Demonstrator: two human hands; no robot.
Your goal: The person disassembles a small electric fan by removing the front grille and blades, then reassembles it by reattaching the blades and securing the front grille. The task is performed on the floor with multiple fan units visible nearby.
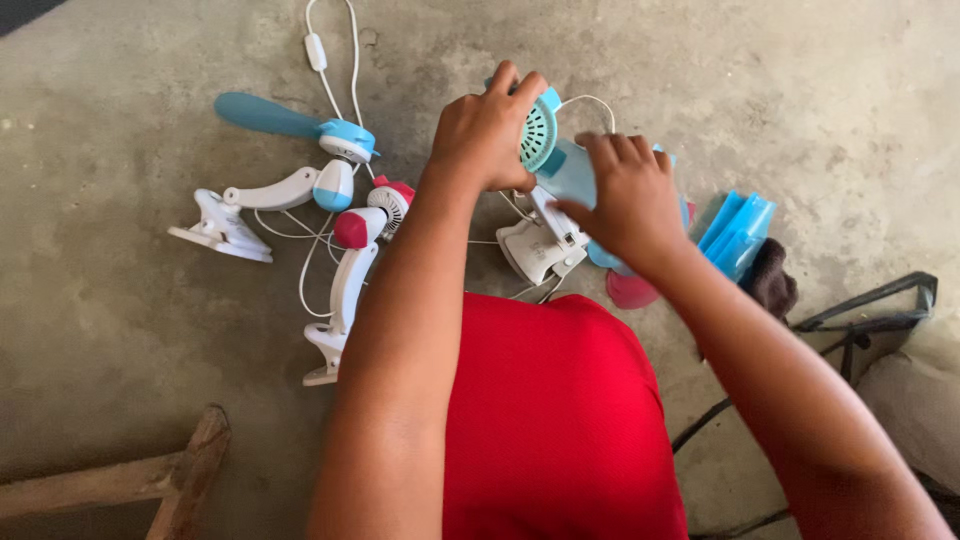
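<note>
The grip of the left hand (487, 128) was closed around the round teal motor head of a small blue clip fan (556, 165), which was held just above the concrete floor (120, 330) in front of the red-clad lap. The right hand (625, 198) was laid over the fan's pale blue body with fingers curled — whether it was truly clasped could not be told. Two more clip fans — a blue-bladed one (300, 165) and a red one (350, 270) — were seen lying to the left, and blue blades (738, 232) to the right.

Teal-and-white clip fan (548, 150), red-and-white clip fan (355, 262), grey concrete floor (120, 330), red cloth (555, 420).
</note>
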